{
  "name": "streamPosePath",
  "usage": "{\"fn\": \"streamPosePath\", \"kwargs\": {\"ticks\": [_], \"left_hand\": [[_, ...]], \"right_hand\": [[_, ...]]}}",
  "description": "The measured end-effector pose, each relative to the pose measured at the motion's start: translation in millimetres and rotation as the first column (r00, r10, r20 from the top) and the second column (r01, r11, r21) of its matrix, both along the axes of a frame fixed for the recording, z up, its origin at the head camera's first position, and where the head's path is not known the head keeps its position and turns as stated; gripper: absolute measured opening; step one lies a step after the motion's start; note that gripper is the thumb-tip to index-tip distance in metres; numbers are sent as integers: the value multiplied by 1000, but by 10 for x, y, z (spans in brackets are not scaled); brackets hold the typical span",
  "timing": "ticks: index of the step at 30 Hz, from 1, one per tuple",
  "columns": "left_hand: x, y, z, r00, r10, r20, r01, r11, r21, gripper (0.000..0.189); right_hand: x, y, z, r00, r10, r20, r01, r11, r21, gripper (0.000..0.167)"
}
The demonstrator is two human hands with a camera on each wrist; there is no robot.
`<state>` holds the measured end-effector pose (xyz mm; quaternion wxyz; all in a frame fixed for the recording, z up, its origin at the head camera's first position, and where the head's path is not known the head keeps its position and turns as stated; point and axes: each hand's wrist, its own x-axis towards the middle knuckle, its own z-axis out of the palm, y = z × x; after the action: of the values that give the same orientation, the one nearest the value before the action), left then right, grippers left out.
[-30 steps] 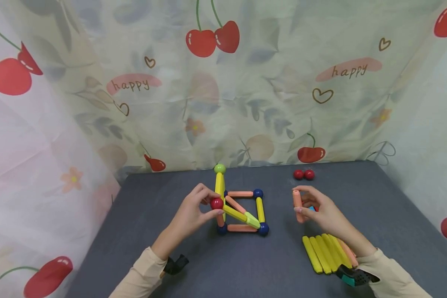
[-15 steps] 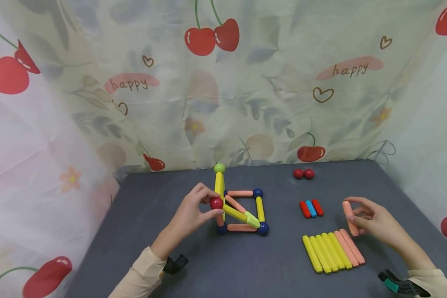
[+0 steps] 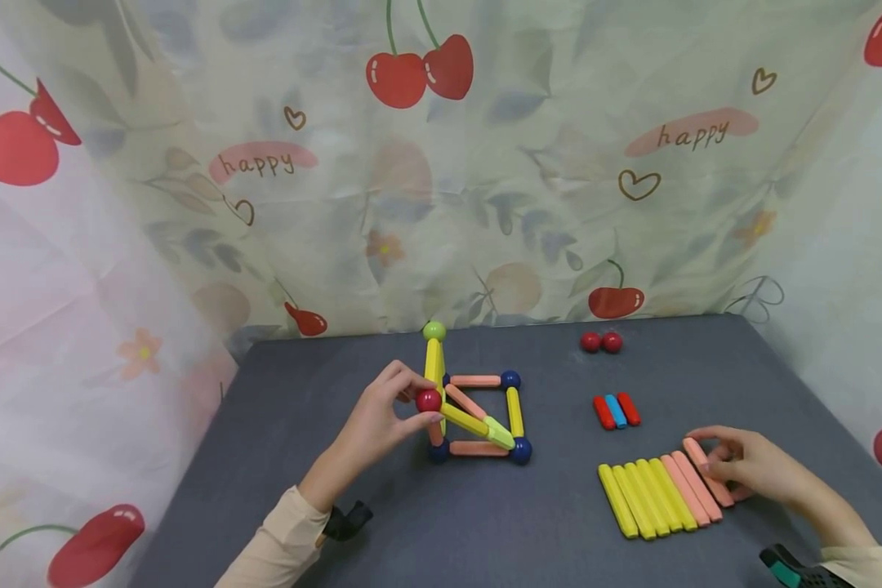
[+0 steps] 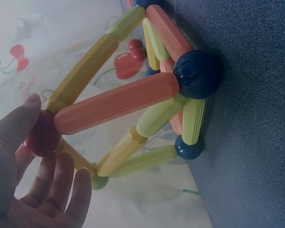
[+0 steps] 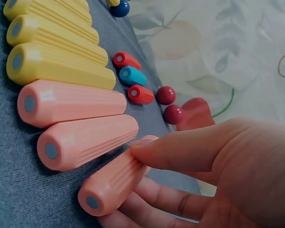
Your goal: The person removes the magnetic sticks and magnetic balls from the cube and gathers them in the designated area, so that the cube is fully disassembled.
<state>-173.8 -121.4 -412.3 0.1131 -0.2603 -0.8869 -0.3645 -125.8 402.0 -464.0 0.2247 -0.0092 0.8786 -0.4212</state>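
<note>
My left hand (image 3: 377, 419) pinches a red ball (image 3: 429, 400) at a raised corner of a magnetic stick frame. Sticks run from that ball, among them a pink stick (image 4: 118, 102) leading down to a dark blue ball (image 4: 198, 74) on the table. A green ball (image 3: 434, 331) tops the frame's far side. Over on the right, my right hand (image 3: 760, 465) grips a pink magnetic stick (image 5: 115, 183) between thumb and fingers. It lies slanted beside a row of yellow sticks (image 3: 635, 500) and two pink sticks (image 3: 694, 487), with a small gap at one end.
Two short red sticks with a short blue stick (image 3: 616, 410) between them lie behind the row. Farther back, two red balls (image 3: 601, 342) sit side by side near the table's far edge. A patterned cloth (image 3: 529, 163) hangs behind the grey table (image 3: 323, 367).
My right hand has carried the pink stick rightward, then lowered it to the right end of the row. The left hand keeps its place on the red ball.
</note>
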Motion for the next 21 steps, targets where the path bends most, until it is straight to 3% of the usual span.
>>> {"fn": "streamPosePath", "kwargs": {"ticks": [7, 21], "left_hand": [[1, 3, 9, 1000, 8, 6, -8, 1000, -3, 35], [-5, 3, 30, 1000, -9, 21, 9, 1000, 10, 35]], "right_hand": [[16, 8, 4, 999, 22, 47, -22, 1000, 12, 59], [18, -9, 30, 998, 40, 42, -41, 999, 25, 60]]}}
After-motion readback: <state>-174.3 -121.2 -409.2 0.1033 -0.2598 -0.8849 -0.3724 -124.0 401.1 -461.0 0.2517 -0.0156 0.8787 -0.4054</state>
